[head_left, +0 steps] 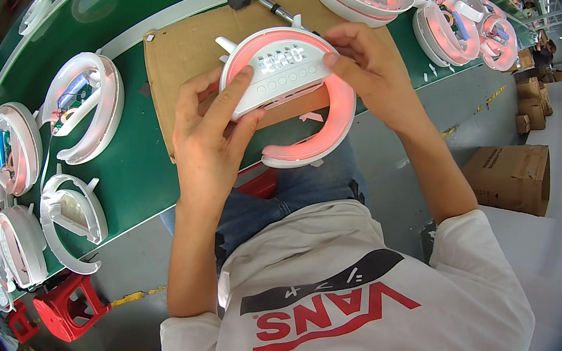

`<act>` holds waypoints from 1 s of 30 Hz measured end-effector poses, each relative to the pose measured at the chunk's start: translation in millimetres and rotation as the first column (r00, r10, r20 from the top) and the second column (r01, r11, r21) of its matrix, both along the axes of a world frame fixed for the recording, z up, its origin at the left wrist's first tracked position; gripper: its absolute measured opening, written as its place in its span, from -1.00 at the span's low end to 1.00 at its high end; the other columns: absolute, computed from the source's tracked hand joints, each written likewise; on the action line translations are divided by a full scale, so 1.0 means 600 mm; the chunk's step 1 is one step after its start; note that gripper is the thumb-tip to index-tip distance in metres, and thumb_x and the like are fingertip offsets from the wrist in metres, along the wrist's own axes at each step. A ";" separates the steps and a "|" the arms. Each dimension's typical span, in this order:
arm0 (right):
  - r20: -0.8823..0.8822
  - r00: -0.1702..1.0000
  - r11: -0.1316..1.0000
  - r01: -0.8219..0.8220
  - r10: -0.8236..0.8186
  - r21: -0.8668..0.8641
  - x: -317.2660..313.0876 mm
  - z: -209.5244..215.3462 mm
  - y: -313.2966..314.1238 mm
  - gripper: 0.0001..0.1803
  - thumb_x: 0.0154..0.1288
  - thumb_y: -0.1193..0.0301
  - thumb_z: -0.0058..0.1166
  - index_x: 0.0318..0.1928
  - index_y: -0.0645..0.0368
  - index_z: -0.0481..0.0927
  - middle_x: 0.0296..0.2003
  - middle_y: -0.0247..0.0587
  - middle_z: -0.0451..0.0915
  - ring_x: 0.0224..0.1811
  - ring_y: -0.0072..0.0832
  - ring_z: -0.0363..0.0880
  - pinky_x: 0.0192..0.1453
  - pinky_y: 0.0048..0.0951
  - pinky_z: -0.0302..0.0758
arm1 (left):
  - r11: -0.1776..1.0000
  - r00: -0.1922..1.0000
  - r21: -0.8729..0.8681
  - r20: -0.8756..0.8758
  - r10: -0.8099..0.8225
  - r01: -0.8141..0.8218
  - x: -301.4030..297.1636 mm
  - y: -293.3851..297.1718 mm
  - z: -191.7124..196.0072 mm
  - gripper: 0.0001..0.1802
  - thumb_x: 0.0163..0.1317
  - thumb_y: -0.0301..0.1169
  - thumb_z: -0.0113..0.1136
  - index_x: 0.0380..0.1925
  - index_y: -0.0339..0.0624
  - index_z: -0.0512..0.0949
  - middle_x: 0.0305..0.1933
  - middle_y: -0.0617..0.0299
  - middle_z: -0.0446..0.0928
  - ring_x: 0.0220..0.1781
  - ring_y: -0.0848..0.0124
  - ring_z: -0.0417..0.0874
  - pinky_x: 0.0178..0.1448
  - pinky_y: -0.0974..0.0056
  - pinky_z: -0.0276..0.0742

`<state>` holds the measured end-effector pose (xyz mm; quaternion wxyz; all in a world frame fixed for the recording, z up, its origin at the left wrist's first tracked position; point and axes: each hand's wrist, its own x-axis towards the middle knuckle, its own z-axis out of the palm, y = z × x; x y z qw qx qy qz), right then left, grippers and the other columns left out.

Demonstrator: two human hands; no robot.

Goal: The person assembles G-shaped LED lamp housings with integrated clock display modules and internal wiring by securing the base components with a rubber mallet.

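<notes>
A person's bare left hand [207, 128] and right hand [370, 68] pinch opposite ends of a white plastic clock-lamp with a glowing pink C-shaped ring [282, 79]. It is held facing the wearer, over the near edge of a flat brown cardboard sheet [183, 50] on a dark green bench [140, 187]. The right thumb rests on the front's right end; fingers behind are partly hidden, so their pressure cannot be judged. Good handling probably means equal, gentle pressure from both sides, digits clear of the lit display and round buttons, no squeezing of the free-hanging curved tail or two ear-like prongs, and keeping it over the cardboard.
</notes>
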<state>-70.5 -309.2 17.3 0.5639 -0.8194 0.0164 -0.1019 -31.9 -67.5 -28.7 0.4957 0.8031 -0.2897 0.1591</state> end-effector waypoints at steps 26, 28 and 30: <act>-0.329 0.933 0.929 -0.015 0.146 0.370 0.010 0.027 0.023 -0.34 0.35 0.38 0.26 0.41 0.18 0.35 0.14 -0.04 0.57 0.17 -0.29 0.57 0.21 -0.23 0.58 | 0.817 0.856 -0.577 -0.425 -0.293 -0.007 -0.009 -0.016 -0.011 -0.47 0.33 -0.54 0.29 0.31 -0.11 0.48 0.29 -0.01 0.36 0.30 0.19 0.52 0.29 0.16 0.53; -0.219 0.968 0.977 -0.074 0.118 0.200 0.009 0.022 0.031 -0.30 0.30 0.32 0.32 0.40 0.19 0.37 0.23 0.02 0.51 0.26 -0.17 0.54 0.26 -0.15 0.55 | 0.998 0.990 -0.065 -0.140 -0.001 -0.008 -0.009 -0.012 0.020 -0.39 0.19 -0.63 0.35 0.28 -0.14 0.52 0.21 0.02 0.46 0.23 0.24 0.57 0.27 0.22 0.56; -0.044 0.987 0.956 -0.163 0.157 -0.245 0.004 0.007 0.024 -0.29 0.28 0.29 0.33 0.38 0.21 0.40 0.28 0.07 0.47 0.30 -0.12 0.50 0.30 -0.12 0.52 | 0.998 0.986 -0.022 -0.160 -0.054 0.051 0.011 -0.001 0.010 -0.36 0.14 -0.60 0.39 0.28 -0.11 0.52 0.23 -0.02 0.42 0.23 0.12 0.56 0.21 0.16 0.61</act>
